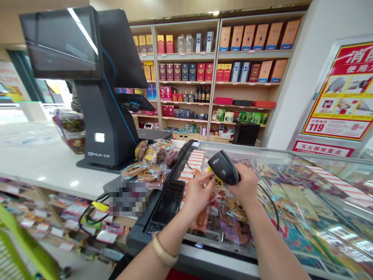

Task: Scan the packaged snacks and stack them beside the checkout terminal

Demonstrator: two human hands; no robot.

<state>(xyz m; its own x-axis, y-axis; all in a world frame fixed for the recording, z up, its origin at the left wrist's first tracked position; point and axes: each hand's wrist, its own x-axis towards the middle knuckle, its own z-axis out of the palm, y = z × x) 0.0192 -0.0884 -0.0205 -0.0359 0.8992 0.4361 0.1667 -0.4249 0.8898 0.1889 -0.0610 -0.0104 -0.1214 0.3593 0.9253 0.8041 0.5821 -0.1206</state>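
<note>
A black handheld barcode scanner (223, 167) is in my right hand (246, 184), its head tilted toward the left above the glass-topped case. Close beside it, my left hand (199, 192) has thumb and forefinger pinched at the edge of a small packet with yellow on it (217, 181), partly hidden under the scanner. Several clear-wrapped snacks (236, 208) lie below and around both hands. Left of my left hand, a black phone (169, 202) rests on the case's dark edge. More packaged snacks (151, 171) are heaped beside the register.
A dark register with two screens (101, 116) stands on the white counter (52, 155) at left. The scanner's cable (272, 202) curves right of my right wrist. A green basket (20, 241) is at the lower left. Shelves of boxed goods (215, 56) stand behind.
</note>
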